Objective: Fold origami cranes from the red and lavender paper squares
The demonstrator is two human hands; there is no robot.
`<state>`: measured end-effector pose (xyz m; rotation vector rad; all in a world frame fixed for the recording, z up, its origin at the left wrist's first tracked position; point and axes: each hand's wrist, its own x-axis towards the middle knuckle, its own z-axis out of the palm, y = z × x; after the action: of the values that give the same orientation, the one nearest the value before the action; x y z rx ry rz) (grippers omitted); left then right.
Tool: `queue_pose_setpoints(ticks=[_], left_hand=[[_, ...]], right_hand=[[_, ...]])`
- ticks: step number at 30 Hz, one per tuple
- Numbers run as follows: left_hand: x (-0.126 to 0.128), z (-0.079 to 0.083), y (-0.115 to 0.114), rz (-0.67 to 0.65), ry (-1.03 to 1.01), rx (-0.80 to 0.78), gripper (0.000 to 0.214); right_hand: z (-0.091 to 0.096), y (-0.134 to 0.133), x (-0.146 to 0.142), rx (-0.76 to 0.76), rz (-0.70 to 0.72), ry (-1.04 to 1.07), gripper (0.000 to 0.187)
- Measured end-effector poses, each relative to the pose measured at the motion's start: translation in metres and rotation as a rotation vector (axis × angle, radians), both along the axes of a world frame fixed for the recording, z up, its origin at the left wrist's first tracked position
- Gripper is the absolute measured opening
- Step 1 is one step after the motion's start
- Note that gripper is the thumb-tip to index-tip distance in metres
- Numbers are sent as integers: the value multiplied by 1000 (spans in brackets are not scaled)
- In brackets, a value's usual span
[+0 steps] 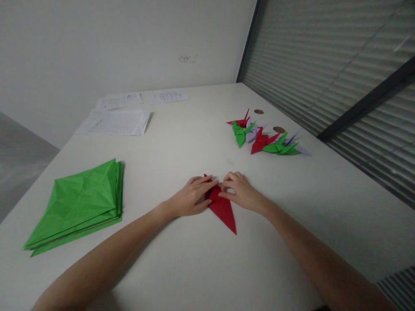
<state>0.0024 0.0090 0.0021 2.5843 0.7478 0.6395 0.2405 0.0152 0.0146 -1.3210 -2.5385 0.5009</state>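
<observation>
A red folded origami paper lies on the table in front of me, its long point toward me. My left hand rests on its left side with the fingers stretched out and pressing it flat. At the paper's upper right edge, the curled fingers and thumb of my right hand pinch the paper. Part of the upper paper is covered by my fingers.
Several green creased sheets are stacked at the left. Finished paper cranes in red, green and lilac stand at the right, near two brownish discs. Printed papers lie at the back left. Window blinds border the right side.
</observation>
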Motion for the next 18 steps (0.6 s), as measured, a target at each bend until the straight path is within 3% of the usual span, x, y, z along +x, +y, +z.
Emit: queue_pose_setpoints(ticks=[3,7,11,18], left_hand=[[1,-1,-3,21,9,65,50],[3,-3,-6,87,73,177,19],[4,1,-9,100,185,247,15],[13,11,-22,122,315,303,14]], right_hand=[[4,3,5,-92,155,77,8],[5,3,2,3,168,74,6],[3,4,0,70,188,22,7],[5,6,7,-128,195,112,4]])
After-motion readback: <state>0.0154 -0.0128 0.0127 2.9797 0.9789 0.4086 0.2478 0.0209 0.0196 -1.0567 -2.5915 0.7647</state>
